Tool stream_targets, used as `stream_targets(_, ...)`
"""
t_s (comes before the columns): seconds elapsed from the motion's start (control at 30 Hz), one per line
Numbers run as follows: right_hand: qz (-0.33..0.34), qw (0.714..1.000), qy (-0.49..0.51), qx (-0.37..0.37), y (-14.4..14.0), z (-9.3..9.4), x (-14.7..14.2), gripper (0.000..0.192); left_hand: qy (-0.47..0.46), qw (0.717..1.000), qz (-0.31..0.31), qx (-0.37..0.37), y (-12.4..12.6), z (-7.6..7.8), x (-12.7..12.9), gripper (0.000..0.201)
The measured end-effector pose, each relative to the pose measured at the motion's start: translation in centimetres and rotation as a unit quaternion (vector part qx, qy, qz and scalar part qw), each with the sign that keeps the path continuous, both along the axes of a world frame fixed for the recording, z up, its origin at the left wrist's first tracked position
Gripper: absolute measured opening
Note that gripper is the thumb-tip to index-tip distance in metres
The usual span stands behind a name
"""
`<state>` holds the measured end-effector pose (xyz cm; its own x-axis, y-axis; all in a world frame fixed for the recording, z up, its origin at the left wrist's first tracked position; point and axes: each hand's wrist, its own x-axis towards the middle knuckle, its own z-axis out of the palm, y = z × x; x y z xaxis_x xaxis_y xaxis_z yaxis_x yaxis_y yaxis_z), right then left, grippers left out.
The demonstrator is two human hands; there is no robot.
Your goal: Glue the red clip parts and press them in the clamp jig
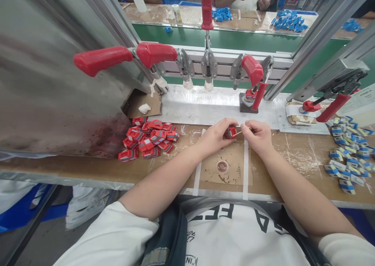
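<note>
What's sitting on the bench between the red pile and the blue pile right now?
In the head view, between the red pile and the blue pile: both hands, left hand holding a small red part, right hand a thin stick, and a small round dish.

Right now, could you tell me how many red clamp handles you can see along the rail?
5: a long handle far left, one beside it, an upright one in the middle, one right of centre, one far right. Others may be hidden.

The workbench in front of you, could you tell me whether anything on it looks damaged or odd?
Yes: the steel panel on the left carries a reddish stain just above the red parts, and the bench top looks scuffed.
</note>
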<state>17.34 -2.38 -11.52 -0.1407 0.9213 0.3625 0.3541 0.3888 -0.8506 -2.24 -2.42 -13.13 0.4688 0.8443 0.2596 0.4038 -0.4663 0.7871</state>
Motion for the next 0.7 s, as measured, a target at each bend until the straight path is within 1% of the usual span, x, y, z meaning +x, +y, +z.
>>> stream_targets(0.13, -0.005, 1.0, -0.016, 0.011, 0.03, 0.25, 0.07, 0.043, 0.01, 1.0, 0.004, 0.006, -0.01, 0.15, 0.0, 0.049)
stream_targets(0.43, -0.022, 0.996, -0.053, 0.063, 0.23, 0.32, 0.3, 0.042, 0.009, 1.0, 0.017, 0.017, -0.13, 0.35, 0.1, 0.048)
stream_targets(0.7, -0.032, 0.993, -0.064, 0.089, 0.31, 0.14, 0.25, 0.041, 0.019, 1.0, 0.017, -0.002, -0.17, 0.24, 0.09, 0.054)
